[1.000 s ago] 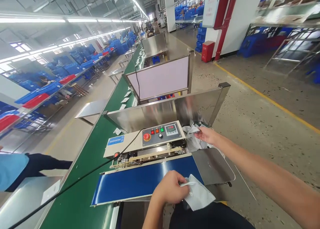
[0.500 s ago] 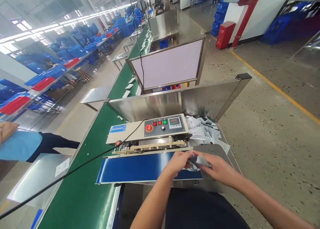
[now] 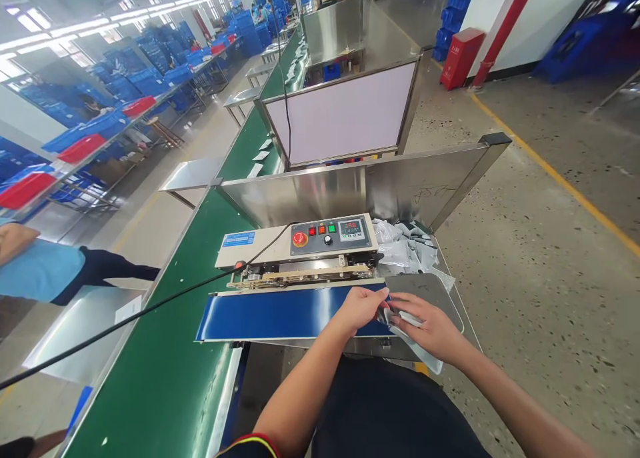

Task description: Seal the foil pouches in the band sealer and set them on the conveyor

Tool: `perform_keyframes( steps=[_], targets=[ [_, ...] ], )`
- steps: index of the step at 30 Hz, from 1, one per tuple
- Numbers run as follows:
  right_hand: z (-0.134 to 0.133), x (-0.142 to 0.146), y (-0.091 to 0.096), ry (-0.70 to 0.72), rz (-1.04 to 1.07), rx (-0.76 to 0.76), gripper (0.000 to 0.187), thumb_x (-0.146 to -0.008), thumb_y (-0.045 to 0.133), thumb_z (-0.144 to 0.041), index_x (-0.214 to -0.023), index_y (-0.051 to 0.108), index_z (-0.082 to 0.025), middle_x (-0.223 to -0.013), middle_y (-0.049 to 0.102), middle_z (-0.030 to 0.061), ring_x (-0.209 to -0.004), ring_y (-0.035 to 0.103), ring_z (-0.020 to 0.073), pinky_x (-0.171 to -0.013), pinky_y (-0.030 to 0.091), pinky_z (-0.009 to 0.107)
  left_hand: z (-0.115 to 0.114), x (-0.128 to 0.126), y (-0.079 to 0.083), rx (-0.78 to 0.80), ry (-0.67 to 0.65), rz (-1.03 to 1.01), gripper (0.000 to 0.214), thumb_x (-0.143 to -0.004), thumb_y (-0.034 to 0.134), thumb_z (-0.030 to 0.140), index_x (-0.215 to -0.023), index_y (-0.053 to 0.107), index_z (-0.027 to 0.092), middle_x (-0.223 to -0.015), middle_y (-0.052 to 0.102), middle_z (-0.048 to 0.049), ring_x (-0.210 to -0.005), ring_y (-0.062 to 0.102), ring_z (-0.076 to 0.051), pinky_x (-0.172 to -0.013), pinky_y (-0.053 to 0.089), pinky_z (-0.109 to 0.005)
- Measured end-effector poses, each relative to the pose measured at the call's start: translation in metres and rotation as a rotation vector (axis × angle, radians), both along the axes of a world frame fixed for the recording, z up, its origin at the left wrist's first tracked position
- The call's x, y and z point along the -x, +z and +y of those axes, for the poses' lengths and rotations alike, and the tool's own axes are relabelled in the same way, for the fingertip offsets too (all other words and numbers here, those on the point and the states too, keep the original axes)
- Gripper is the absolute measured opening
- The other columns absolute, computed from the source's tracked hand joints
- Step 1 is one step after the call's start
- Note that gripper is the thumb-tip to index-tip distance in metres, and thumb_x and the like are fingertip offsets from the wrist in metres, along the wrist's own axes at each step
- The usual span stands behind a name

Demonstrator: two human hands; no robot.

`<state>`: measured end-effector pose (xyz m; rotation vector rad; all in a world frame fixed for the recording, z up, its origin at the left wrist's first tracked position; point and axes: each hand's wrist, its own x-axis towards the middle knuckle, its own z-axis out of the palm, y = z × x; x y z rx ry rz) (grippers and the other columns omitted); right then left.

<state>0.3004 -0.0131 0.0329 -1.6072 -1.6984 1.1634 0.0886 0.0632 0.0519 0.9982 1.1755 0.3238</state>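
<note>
Sleeve (image 3: 244, 452) on the left arm (image 3: 303, 385): dark, its hem edged with adjoining red and yellow bands (image 3: 267, 440). Garment (image 3: 395, 411) over the body: dark and plain. Left hand (image 3: 361, 309) and right hand (image 3: 434, 328): bare, as are both forearms (image 3: 510, 391).

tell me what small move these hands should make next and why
Probably straighten the bag with both hands: the right hand holds it at a slant, its lower end sloping away from the blue belt, and the left hand is close by its upper end.
</note>
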Motion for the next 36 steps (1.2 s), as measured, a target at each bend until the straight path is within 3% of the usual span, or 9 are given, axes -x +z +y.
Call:
perform_keyframes(
  steps=[3, 6, 10, 14, 19, 22, 27, 32, 36],
  targets=[
    [-0.001, 0.006, -0.003, 0.012, 0.037, 0.016, 0.054, -0.104, 0.053, -0.073, -0.104, 0.085, -0.029, -0.121, 0.082, 0.0082, -0.112, 0.075, 0.0346, -0.095, 0.059, 0.041, -0.007, 0.003, -0.015, -0.147, 0.098, -0.084, 0.073, -0.095, 0.066, 0.082, -0.102, 0.083, 0.011, -0.07, 0.065, -0.0018, -0.063, 0.053, -0.014, -0.068, 0.048, -0.029],
    [-0.005, 0.002, -0.005, -0.089, 0.073, 0.041, 0.059, -0.102, 0.057, -0.078, -0.104, 0.084, -0.027, -0.105, 0.083, 0.0063, -0.1, 0.075, 0.0328, -0.088, 0.058, 0.037, -0.021, 0.006, -0.036, -0.382, 0.274, -0.176, 0.068, -0.101, 0.064, 0.074, -0.134, 0.078, 0.016, -0.105, 0.079, -0.0097, -0.094, 0.069, -0.021, -0.093, 0.057, -0.035],
    [-0.009, -0.006, -0.005, -0.148, 0.108, 0.062, 0.068, -0.098, 0.059, -0.086, -0.099, 0.083, -0.023, -0.089, 0.078, 0.0045, -0.082, 0.07, 0.0278, -0.075, 0.056, 0.032, -0.036, -0.005, -0.062, -0.459, 0.259, -0.18, 0.054, -0.101, 0.069, 0.064, -0.119, 0.084, 0.015, -0.12, 0.082, -0.0159, -0.11, 0.074, -0.027, -0.108, 0.058, -0.041],
    [-0.009, -0.013, -0.004, -0.153, 0.122, 0.058, 0.071, -0.094, 0.063, -0.09, -0.092, 0.081, -0.021, -0.088, 0.076, 0.0056, -0.082, 0.068, 0.0272, -0.074, 0.055, 0.031, -0.038, -0.022, -0.07, -0.461, 0.334, -0.121, 0.05, -0.104, 0.066, 0.056, -0.129, 0.083, 0.016, -0.127, 0.082, -0.0156, -0.116, 0.075, -0.028, -0.106, 0.059, -0.039],
    [-0.008, -0.025, -0.009, -0.258, 0.079, 0.057, 0.068, -0.091, 0.064, -0.086, -0.087, 0.08, -0.02, -0.082, 0.074, 0.0062, -0.076, 0.065, 0.0256, -0.066, 0.053, 0.03, -0.034, -0.028, -0.073, -0.46, 0.213, -0.063, 0.044, -0.1, 0.068, 0.052, -0.104, 0.087, 0.013, -0.098, 0.084, -0.0109, -0.091, 0.074, -0.024, -0.086, 0.059, -0.032],
    [0.001, -0.033, -0.016, -0.393, 0.005, 0.149, 0.061, -0.088, 0.067, -0.081, -0.082, 0.078, -0.021, -0.076, 0.071, 0.0056, -0.072, 0.064, 0.0247, -0.06, 0.05, 0.029, -0.027, -0.032, -0.083, -0.37, 0.311, 0.039, 0.045, -0.095, 0.071, 0.054, -0.092, 0.086, 0.013, -0.08, 0.078, -0.0053, -0.079, 0.068, -0.022, -0.075, 0.054, -0.03],
    [0.031, -0.036, -0.028, -0.569, 0.06, 0.476, 0.048, -0.082, 0.073, -0.068, -0.081, 0.076, -0.02, -0.076, 0.072, 0.0094, -0.064, 0.062, 0.0232, -0.049, 0.043, 0.028, -0.009, -0.04, -0.105, -0.118, 0.523, 0.002, 0.045, -0.084, 0.084, 0.059, -0.078, 0.083, 0.015, -0.064, 0.067, -0.0025, -0.067, 0.062, -0.02, -0.067, 0.054, -0.03],
    [0.058, -0.019, -0.039, -0.571, 0.119, 0.527, 0.044, -0.077, 0.079, -0.062, -0.079, 0.076, -0.018, -0.075, 0.071, 0.0087, -0.061, 0.058, 0.0198, -0.049, 0.041, 0.027, 0.004, -0.032, -0.113, -0.033, 0.625, -0.027, 0.041, -0.078, 0.089, 0.055, -0.072, 0.08, 0.016, -0.062, 0.066, -0.0033, -0.061, 0.058, -0.018, -0.063, 0.054, -0.031],
    [0.069, 0.002, -0.047, -0.493, 0.13, 0.527, 0.045, -0.076, 0.082, -0.062, -0.074, 0.075, -0.018, -0.07, 0.07, 0.0081, -0.059, 0.06, 0.0197, -0.049, 0.041, 0.026, 0.006, -0.009, -0.113, -0.069, 0.645, 0.004, 0.04, -0.08, 0.087, 0.056, -0.074, 0.08, 0.017, -0.061, 0.065, -0.0028, -0.063, 0.062, -0.02, -0.066, 0.055, -0.032]
  ],
)
